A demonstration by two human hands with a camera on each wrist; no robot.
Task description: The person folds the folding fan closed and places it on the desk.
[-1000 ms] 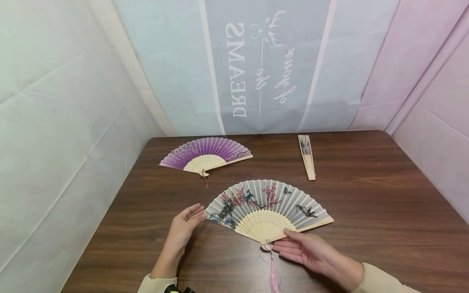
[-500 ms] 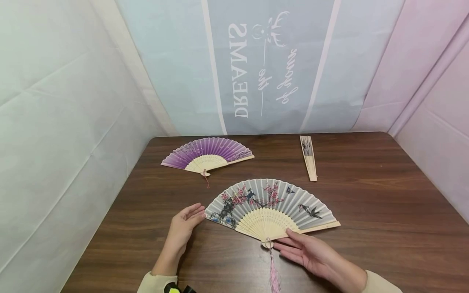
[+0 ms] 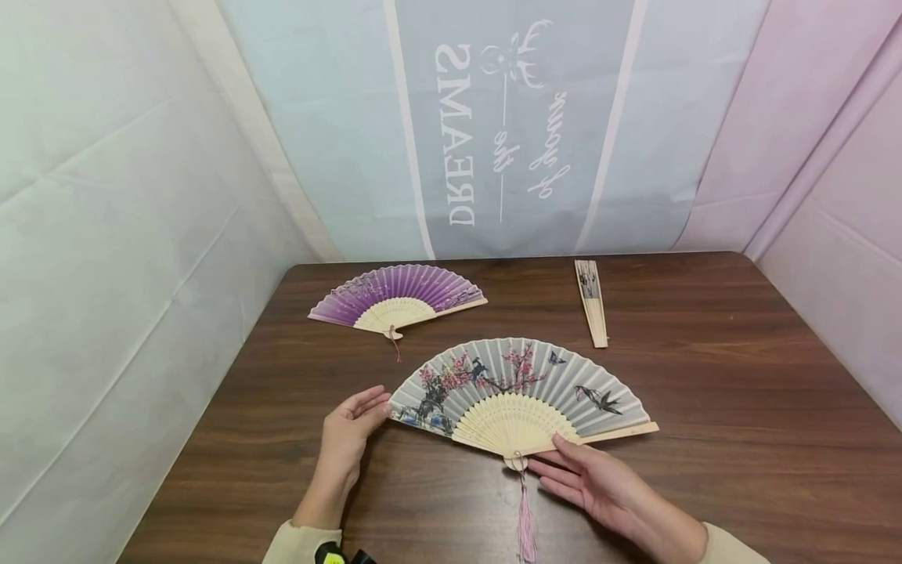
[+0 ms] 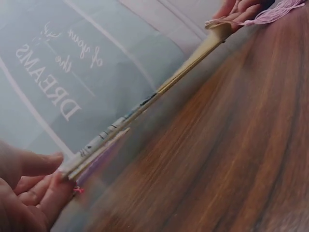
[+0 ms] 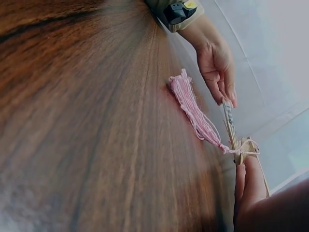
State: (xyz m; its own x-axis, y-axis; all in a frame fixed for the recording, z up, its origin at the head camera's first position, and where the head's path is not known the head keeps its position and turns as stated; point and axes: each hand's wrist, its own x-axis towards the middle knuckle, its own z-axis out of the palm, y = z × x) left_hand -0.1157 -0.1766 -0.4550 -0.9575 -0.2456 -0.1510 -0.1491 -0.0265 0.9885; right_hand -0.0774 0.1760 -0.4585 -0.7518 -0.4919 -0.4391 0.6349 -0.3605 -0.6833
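Note:
A grey folding fan [image 3: 510, 423] printed with pink blossoms and birds is spread wide between both hands. My left hand [image 3: 347, 439] pinches its left outer tip between thumb and fingers, which the left wrist view shows from the side. My right hand [image 3: 599, 482] grips the right guard stick near the pivot, thumb on top and fingers underneath. From the pivot a pink tassel [image 3: 525, 529] hangs toward the near side; in the right wrist view the tassel [image 5: 190, 106] trails over the wood.
Farther back on the dark wooden table [image 3: 705, 376] lies an opened purple folding fan [image 3: 402, 294] at the left. A folded fan [image 3: 592, 305] lies at the back right. Pale cloth hangings [image 3: 521, 157] stand behind the table and on both sides.
The grey fan has spread slightly wider, its right guard stick swinging a little to the right with my right hand. My left hand has shifted slightly left and away from me with the tip.

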